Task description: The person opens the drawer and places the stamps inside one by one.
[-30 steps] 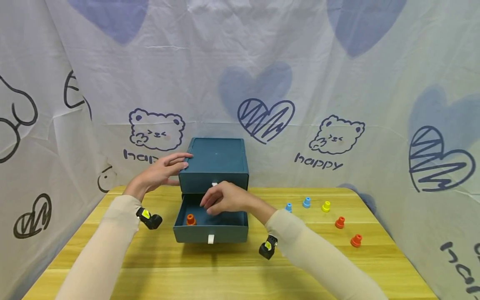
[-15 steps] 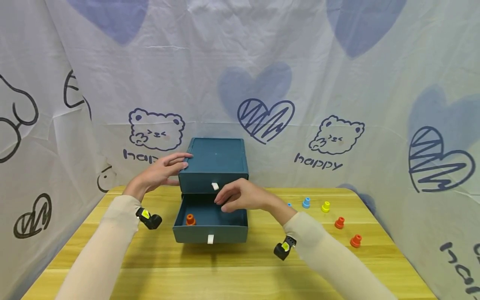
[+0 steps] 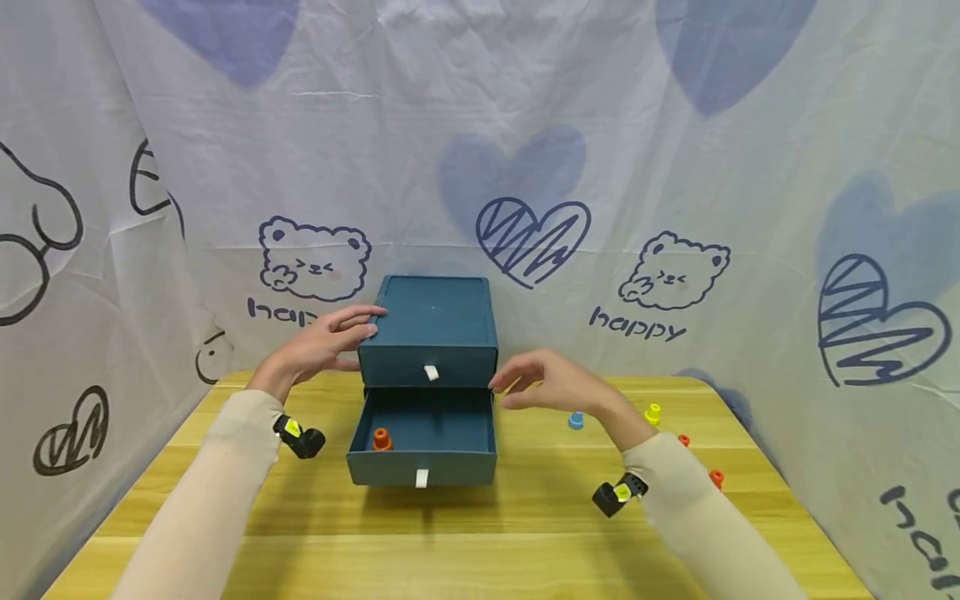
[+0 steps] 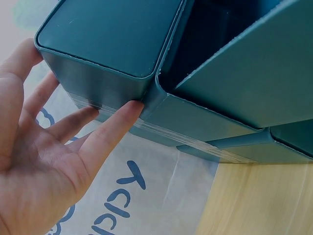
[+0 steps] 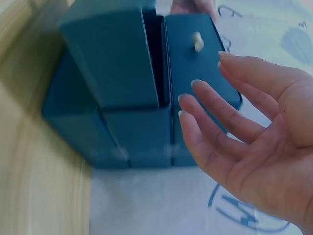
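In the head view a dark blue-green drawer cabinet (image 3: 432,310) stands on the table, its upper drawer closed and a lower drawer (image 3: 386,469) pulled out. One small orange-red stepped plastic piece (image 3: 382,440) sits in that drawer's front left corner. My left hand (image 3: 311,343) rests against the cabinet's left side. Its spread fingers (image 4: 115,129) touch the side wall in the left wrist view. Just right of the cabinet, my right hand (image 3: 558,385) hovers above the table, fingers loosely bent and nothing in them. The right wrist view shows its bare palm (image 5: 261,166).
To the right on the wooden table (image 3: 525,550) are similar small pieces: a blue one (image 3: 576,420), a yellow one (image 3: 653,414) and two red ones, (image 3: 717,478) partly behind the right sleeve. A printed cloth (image 3: 420,183) hangs behind the table.
My right hand has moved from above the pulled-out drawer to the right, past the cabinet's edge. The left hand, the drawer and the piece inside it stay where they were.
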### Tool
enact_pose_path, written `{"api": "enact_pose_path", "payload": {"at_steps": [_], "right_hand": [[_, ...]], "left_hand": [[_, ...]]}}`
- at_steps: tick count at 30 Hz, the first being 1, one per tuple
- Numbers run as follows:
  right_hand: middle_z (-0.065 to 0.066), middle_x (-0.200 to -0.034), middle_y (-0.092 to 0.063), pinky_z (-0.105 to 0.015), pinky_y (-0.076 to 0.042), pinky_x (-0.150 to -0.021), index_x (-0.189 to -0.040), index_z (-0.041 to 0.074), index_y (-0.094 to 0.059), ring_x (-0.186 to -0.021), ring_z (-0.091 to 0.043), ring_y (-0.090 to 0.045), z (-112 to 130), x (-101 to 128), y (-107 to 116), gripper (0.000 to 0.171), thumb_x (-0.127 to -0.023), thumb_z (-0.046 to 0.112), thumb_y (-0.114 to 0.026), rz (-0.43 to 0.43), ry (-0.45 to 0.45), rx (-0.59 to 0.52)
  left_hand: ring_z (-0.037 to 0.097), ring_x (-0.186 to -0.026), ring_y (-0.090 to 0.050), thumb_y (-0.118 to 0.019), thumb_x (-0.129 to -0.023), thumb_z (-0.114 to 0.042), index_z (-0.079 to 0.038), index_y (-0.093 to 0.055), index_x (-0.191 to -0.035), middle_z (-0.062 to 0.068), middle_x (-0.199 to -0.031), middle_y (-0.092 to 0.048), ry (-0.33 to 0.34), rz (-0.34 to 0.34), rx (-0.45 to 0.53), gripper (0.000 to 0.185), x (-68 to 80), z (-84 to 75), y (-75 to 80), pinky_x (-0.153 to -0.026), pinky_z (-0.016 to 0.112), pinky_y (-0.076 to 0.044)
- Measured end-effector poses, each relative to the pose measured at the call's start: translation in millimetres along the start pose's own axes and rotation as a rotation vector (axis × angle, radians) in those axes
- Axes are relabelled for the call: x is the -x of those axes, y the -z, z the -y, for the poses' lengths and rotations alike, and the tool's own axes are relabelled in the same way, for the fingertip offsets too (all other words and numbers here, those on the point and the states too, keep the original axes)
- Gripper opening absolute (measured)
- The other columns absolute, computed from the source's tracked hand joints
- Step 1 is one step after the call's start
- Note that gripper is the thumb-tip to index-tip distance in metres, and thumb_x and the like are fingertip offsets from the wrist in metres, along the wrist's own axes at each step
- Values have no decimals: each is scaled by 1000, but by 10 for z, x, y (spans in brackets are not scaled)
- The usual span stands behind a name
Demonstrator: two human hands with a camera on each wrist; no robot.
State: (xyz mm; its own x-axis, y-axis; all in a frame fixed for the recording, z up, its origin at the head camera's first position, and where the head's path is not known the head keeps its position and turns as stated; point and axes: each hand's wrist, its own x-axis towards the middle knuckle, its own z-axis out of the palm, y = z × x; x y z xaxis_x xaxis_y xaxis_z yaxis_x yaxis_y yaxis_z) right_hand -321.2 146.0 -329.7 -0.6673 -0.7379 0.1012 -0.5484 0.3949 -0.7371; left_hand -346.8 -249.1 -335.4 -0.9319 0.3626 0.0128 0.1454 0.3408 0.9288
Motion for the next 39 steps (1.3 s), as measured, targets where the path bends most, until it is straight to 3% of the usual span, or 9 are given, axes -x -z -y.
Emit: {"api": "enact_pose_path", "payload": {"at_steps": [15,28,39], "right_hand": [[-17,-120,-75,-45,-61,-97,-125,4,-71,-110,-31,-73,-504,353,252,32,-96,18,-74,-91,-148,58],[-18,-112,-77,-43,-63,-89,-117,1,-73,-105,-33,-73,-1005,524,337,27,-93,13,-76,-164,-239,169],[-27,-116,-73,-41,-63,-78,-119,-3,-71,-105,-37,-72,-1332,583,333,29,-92,9,-76,-180,-292,135]], "left_hand": [[54,-156,-17,-56,-107,-40,-17,-35,-160,18,-173,-18,-1,-4,-1,62,3,2,-2,-109,66,-46],[54,-156,-17,-57,-106,-41,-18,-36,-160,18,-173,-18,4,-12,-10,62,-10,5,-4,-110,67,-45],[55,-156,-17,-57,-106,-41,-18,-35,-160,18,-173,-18,6,-13,-7,62,-2,5,-7,-110,67,-44]]}}
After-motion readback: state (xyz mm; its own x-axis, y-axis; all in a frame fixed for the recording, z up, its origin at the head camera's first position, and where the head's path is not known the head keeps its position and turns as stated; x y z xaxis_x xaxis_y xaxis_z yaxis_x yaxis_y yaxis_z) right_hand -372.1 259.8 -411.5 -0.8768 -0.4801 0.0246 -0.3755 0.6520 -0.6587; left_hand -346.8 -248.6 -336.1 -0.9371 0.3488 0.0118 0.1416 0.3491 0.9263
